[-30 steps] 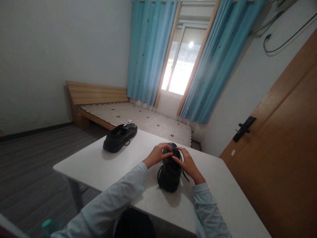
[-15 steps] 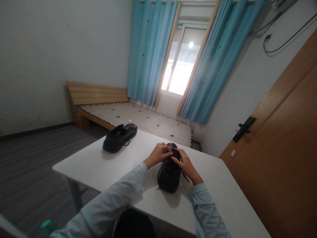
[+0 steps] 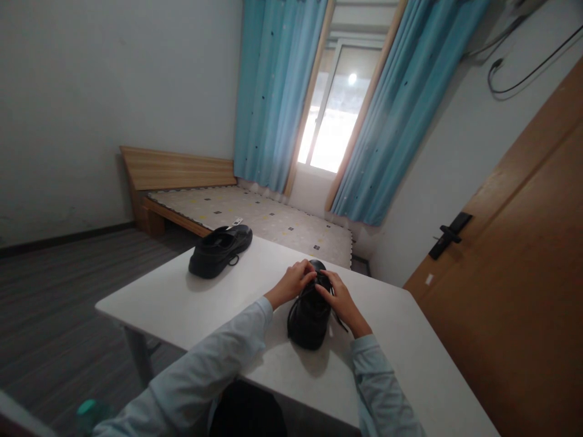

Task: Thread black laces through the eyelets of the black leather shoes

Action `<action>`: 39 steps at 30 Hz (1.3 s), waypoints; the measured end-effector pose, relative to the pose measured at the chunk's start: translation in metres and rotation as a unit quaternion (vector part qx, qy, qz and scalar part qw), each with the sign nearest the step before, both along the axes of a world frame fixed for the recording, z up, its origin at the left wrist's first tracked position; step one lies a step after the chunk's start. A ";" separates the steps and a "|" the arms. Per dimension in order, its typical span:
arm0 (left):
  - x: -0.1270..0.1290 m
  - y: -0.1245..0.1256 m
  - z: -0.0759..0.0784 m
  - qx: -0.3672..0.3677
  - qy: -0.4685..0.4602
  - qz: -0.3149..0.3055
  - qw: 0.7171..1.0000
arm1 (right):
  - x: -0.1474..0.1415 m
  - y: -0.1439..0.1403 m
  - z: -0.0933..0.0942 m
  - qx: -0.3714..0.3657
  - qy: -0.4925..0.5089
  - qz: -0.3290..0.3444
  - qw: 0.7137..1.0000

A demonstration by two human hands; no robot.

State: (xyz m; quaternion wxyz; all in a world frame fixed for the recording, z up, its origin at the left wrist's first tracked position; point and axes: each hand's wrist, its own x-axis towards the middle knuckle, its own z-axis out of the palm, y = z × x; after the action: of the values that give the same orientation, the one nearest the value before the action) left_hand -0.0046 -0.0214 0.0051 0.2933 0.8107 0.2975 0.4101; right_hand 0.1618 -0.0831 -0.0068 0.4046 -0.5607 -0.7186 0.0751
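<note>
A black lace-up shoe stands on the white table in front of me, heel toward me and toe pointing away. My left hand is closed over the left side of its lacing, thumb and fingertips pinched at the shoelace. From the right, my right hand grips the shoe by the lacing, its thumb and forefinger bent inward close to the left fingertips. Fingers hide most of the eyelets. Loose black lace hangs down both sides of the shoe. The other black shoe sits apart at the table's far left, with a white tag.
The white table has its far edge near a bed with a wooden headboard. A wooden door with a black handle is at the right. A green-capped bottle stands low at the left.
The shoe's heel has tipped slightly up and left. My left fingers have drawn in more tightly at the lacing; my right hand stays nearly in place.
</note>
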 end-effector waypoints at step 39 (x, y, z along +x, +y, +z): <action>-0.025 -0.002 0.020 0.082 -0.064 0.021 0.994 | 0.000 -0.003 0.004 0.010 0.008 -0.006 1.000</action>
State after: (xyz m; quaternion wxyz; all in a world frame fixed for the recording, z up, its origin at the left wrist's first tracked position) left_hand -0.0300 -0.0236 0.0254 0.2355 0.7977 0.2606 0.4902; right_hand 0.1616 -0.0858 -0.0031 0.4162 -0.5604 -0.7126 0.0704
